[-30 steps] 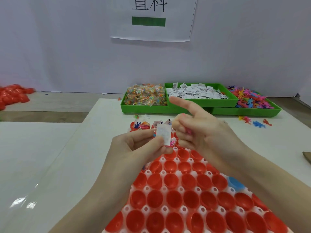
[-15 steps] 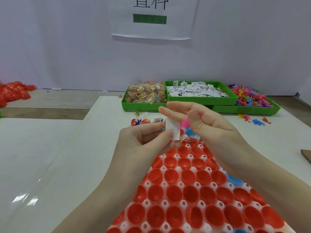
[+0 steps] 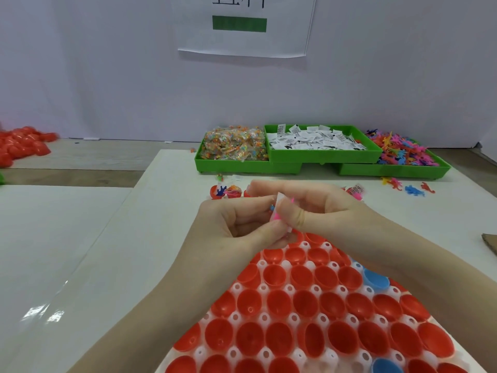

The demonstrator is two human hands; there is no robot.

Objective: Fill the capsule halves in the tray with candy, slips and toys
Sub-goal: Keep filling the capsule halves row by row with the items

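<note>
A white tray (image 3: 290, 288) of red capsule halves (image 3: 277, 300) lies in front of me, with a blue half (image 3: 375, 278) at its right. Both hands meet above the tray's far rows. My left hand (image 3: 239, 224) and my right hand (image 3: 309, 208) together pinch a small bundle: a white paper slip (image 3: 280, 197) and a pink toy (image 3: 276, 216), with a bit of candy wrapper peeking out. Filled capsule halves (image 3: 223, 191) show at the tray's far edge, partly hidden by the hands.
Three green bins stand at the back: candy packets (image 3: 234, 144), white slips (image 3: 317, 141), coloured toys (image 3: 403, 152). Loose toys (image 3: 414, 189) lie on the table at right. A heap of red capsule halves (image 3: 21, 146) sits far left. A brown edge (image 3: 490, 243) shows at right.
The right hand's raised forefinger came down and both hands closed together on the slip and pink toy, sinking a little toward the tray's far rows.
</note>
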